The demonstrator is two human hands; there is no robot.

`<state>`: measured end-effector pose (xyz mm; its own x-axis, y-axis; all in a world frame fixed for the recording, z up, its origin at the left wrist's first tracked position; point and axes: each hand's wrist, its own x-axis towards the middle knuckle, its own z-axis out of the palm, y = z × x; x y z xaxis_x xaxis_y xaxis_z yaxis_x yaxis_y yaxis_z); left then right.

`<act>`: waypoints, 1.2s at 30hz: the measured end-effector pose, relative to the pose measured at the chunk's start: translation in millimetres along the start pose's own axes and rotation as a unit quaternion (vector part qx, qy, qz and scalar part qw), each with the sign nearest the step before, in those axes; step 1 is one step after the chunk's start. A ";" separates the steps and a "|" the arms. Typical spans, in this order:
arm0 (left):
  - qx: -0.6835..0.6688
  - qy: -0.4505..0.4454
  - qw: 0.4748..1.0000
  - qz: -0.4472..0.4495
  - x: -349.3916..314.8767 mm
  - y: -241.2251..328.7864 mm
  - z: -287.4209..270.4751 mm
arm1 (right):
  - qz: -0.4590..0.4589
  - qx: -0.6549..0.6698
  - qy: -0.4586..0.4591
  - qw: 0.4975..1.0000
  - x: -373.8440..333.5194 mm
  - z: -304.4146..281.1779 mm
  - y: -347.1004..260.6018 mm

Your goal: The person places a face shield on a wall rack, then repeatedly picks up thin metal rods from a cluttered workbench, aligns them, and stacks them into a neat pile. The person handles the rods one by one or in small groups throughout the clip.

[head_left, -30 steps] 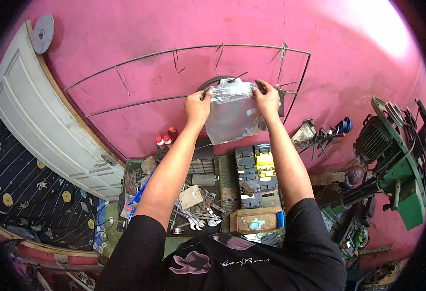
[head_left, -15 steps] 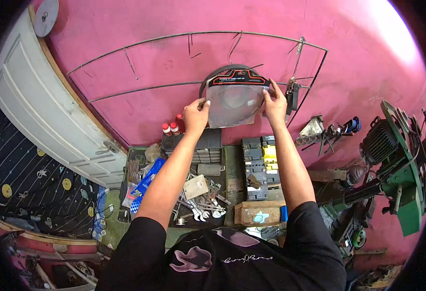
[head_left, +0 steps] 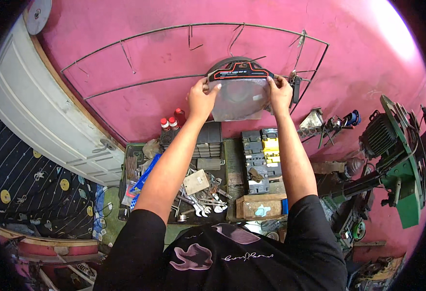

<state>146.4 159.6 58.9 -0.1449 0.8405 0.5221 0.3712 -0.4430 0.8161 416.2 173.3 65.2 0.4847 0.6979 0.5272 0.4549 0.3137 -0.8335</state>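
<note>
Both arms reach up and forward to a flat clear plastic package [head_left: 239, 99] with a black, red-edged header card. My left hand [head_left: 203, 99] pinches its upper left side, thumb in front, just below the header. At the upper right side, my right hand [head_left: 280, 94] grips it the same way. The fingers behind the package are mostly hidden. A dark round hoop-like item [head_left: 221, 64] shows behind the header, partly covered. Above it a wire hook [head_left: 231, 47] hangs from a thin metal rack [head_left: 140, 32] on the pink wall.
Below stands a bench with wrenches [head_left: 201, 206], black cases [head_left: 254, 167], yellow cases [head_left: 271, 150], a wooden box [head_left: 259, 207] and red-capped bottles [head_left: 169, 123]. A green machine [head_left: 402, 179] is at right. A white door [head_left: 48, 106] is at left.
My left hand has shifted up the package's left edge, nearer the header. My right hand still grips the right side. The whole view has tilted slightly.
</note>
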 end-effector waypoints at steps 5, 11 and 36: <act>-0.065 0.000 0.998 -0.025 8.5 26.8 -3.1 | -0.015 0.031 0.025 0.999 13.1 0.1 -22.2; -0.085 -0.023 0.996 -0.013 0.7 26.7 -5.2 | 0.009 0.066 0.001 0.998 13.7 -7.1 -34.3; 0.332 -0.061 0.929 -0.153 -338.4 -195.7 -179.8 | 0.065 -0.131 -0.456 0.878 -399.8 15.5 91.5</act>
<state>-42.1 -94.2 -232.9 -0.2471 0.9425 0.2251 0.8196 0.0793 0.5674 252.5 -67.1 -224.4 -0.2005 0.9795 -0.0216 0.6549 0.1175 -0.7466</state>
